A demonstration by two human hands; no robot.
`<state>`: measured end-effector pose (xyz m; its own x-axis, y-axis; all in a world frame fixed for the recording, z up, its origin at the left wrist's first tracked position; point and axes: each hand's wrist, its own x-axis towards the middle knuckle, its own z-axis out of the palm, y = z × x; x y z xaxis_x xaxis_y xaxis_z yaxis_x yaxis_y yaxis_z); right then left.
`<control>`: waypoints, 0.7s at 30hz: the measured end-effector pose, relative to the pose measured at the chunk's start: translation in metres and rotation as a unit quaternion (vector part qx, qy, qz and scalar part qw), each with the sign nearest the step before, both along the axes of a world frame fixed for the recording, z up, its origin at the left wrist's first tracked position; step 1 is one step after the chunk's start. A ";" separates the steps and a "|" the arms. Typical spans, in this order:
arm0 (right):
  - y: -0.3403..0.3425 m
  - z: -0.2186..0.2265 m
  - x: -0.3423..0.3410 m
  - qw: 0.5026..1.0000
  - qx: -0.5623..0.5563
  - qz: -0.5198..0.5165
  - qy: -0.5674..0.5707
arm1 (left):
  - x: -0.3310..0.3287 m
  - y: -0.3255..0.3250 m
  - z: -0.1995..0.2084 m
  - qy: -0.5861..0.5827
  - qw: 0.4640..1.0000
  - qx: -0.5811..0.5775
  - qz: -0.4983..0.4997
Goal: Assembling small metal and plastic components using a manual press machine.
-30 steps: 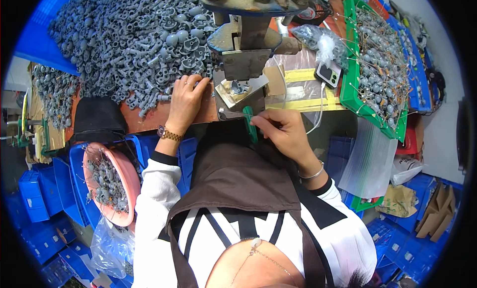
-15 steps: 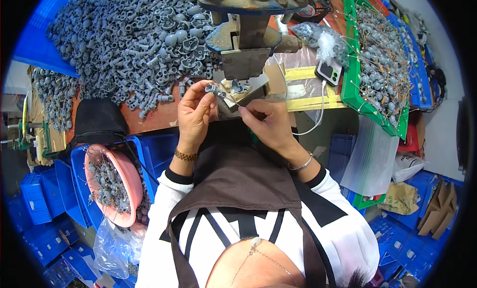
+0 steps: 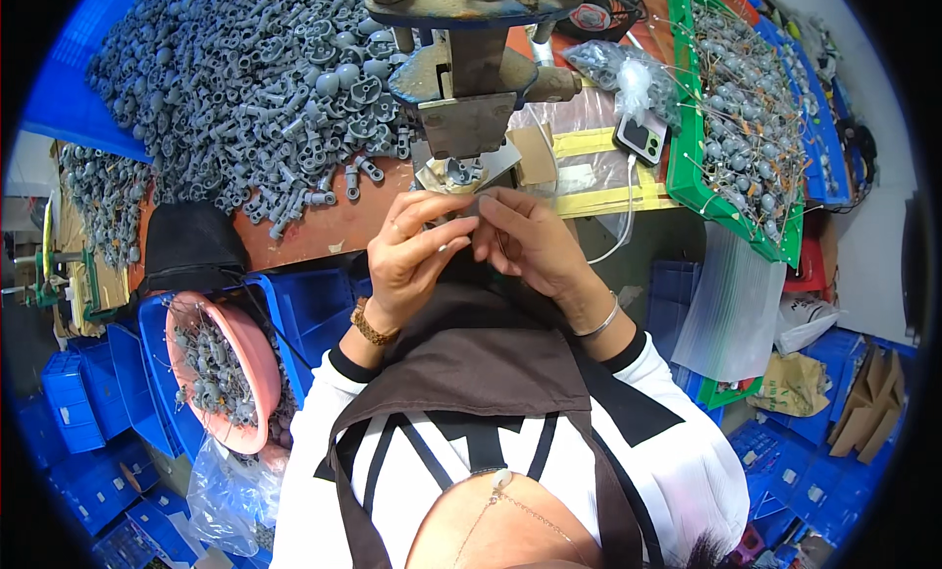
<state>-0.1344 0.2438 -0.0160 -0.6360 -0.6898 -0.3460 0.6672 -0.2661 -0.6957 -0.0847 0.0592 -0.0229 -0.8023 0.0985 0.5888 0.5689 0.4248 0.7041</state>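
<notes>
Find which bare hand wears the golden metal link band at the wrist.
The left hand wears the golden metal link band; the right hand wears a thin silvery bangle instead.

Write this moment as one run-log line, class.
left hand: fingers bent; right hand: fingers bent, close to left; grasp: unclear; ahead: metal machine; ahead-left: grey parts

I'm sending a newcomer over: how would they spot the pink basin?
Find the red-brown table heaped with grey parts. Look past its near edge, left of the person's left hand, to the pink basin of grey pieces. Its colour and rounded rim set it apart from the angular blue crates nearby.
</notes>
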 end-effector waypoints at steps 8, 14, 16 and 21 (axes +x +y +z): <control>-0.007 -0.019 -0.008 0.916 0.204 -0.146 0.312 | -0.009 -0.008 0.005 0.059 0.920 0.155 0.355; -0.016 -0.017 -0.008 0.931 0.116 -0.077 0.338 | 0.001 0.011 0.001 0.002 0.977 -0.157 0.145; -0.017 -0.020 -0.009 0.941 0.128 -0.073 0.304 | 0.000 0.015 -0.001 -0.170 0.975 0.003 0.145; -0.024 -0.025 -0.015 0.733 0.364 -0.146 0.556 | -0.023 0.012 -0.020 -0.099 0.975 -0.013 0.199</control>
<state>-0.1491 0.2202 -0.0411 -0.8880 -0.3584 0.2881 -0.4305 0.4276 -0.7949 -0.1076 0.0708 -0.0429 -0.8779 -0.2307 0.4196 0.2092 0.6033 0.7695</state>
